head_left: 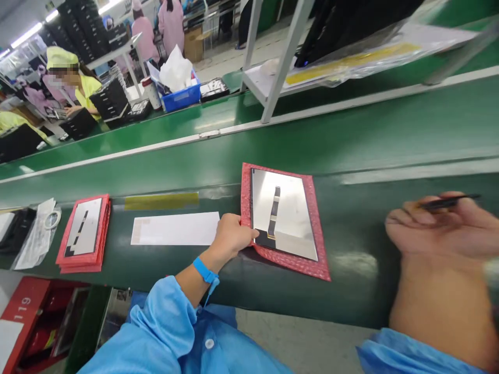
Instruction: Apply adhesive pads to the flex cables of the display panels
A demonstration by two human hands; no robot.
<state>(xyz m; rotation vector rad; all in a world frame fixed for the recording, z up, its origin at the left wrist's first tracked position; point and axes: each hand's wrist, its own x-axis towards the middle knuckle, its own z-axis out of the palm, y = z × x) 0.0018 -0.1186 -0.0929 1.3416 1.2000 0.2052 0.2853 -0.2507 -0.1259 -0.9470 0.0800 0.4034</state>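
Head view: a red foam sheet (307, 259) lies on the green conveyor belt (351, 296), with a display panel (284, 213) on top. The sheet's left edge is touched by the left hand (232, 236), narrow, grip not tellable. A slim black tool (448, 203) is held in the curled right hand (440, 228), slightly blurred, beside the sheet. A white sheet (175, 228) and a stack of red foam sheets (83, 234) lie further left.

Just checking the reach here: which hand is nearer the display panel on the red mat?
Left. The left hand is at the display panel's left edge, by the red mat; the right hand is apart, off to the panel's right, holding a thin black tool.
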